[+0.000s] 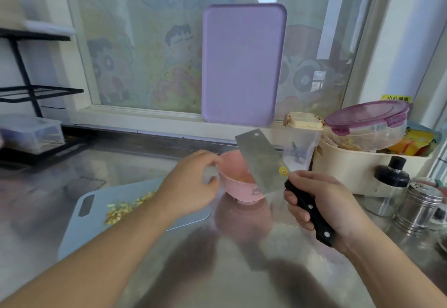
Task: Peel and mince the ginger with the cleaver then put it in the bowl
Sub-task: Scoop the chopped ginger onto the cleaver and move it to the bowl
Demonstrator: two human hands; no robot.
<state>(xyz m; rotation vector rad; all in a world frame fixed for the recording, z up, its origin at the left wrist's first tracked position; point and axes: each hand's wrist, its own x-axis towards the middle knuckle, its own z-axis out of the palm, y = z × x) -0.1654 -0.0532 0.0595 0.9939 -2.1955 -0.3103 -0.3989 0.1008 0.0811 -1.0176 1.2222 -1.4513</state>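
Note:
My right hand (321, 201) grips the black handle of the cleaver (262, 160), whose blade tilts up over the pink bowl (242, 186). Some yellowish minced ginger lies inside the bowl. My left hand (191, 184) is at the bowl's left rim, its fingers blurred; whether it touches the rim I cannot tell. A pile of minced ginger (125, 207) lies on the pale blue cutting board (79, 230), left of the bowl and partly under my left forearm.
A purple cutting board (242, 65) leans on the window behind. At the right stand a cream tub (350, 167) with a lidded container, a clear jar (302, 138), a black-capped bottle (389, 182) and a steel shaker (418, 208). A black rack (36, 90) is at the left.

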